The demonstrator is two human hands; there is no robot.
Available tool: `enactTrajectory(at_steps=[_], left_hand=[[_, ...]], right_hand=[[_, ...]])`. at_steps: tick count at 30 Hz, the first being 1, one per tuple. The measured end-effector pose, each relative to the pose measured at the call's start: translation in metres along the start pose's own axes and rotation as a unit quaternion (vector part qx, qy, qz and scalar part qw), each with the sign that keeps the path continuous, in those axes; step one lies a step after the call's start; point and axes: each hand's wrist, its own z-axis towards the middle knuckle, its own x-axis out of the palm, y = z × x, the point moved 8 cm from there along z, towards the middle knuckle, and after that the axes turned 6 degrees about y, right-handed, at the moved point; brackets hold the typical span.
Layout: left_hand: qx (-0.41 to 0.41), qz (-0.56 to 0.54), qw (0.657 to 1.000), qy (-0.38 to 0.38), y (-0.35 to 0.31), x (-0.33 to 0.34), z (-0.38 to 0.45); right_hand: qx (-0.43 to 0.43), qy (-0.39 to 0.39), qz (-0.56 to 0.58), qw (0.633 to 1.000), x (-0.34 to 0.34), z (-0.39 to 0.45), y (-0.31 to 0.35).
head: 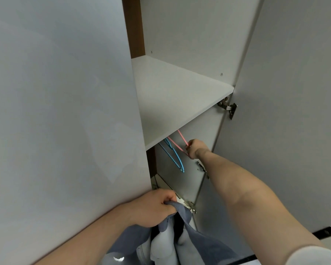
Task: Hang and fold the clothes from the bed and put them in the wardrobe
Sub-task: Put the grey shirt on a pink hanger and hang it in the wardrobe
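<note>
My right hand (196,149) reaches into the open wardrobe and grips a pink hanger (175,143) that hangs under the white shelf (180,96). Blue hangers (175,156) hang just left of it, their hooks hidden by the shelf. At the bottom centre my left hand (155,209) holds a bunched grey-blue garment (180,241) by its top edge, in front of the wardrobe opening. The garment's lower part runs out of view.
A shut white wardrobe door (61,111) fills the left. The open door (294,111) stands on the right with metal hinges (228,107). Below the hangers a lower compartment edge and more hinge hardware (191,204) show.
</note>
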Motion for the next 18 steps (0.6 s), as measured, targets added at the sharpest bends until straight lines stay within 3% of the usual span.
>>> enactTrajectory(at_steps=[5, 9, 18], left_hand=[[-0.011, -0.008, 1.000, 0.005, 0.003, 0.002, 0.001], [-0.012, -0.010, 1.000, 0.010, 0.005, 0.002, 0.002], [0.002, 0.011, 1.000, -0.026, 0.008, 0.002, 0.014]], right_hand=[[-0.016, -0.070, 0.026, 0.997, -0.018, -0.019, -0.007], [-0.005, -0.139, 0.110, 0.984, -0.029, -0.041, -0.022], [0.043, -0.187, 0.254, 0.948, 0.016, -0.144, -0.089]])
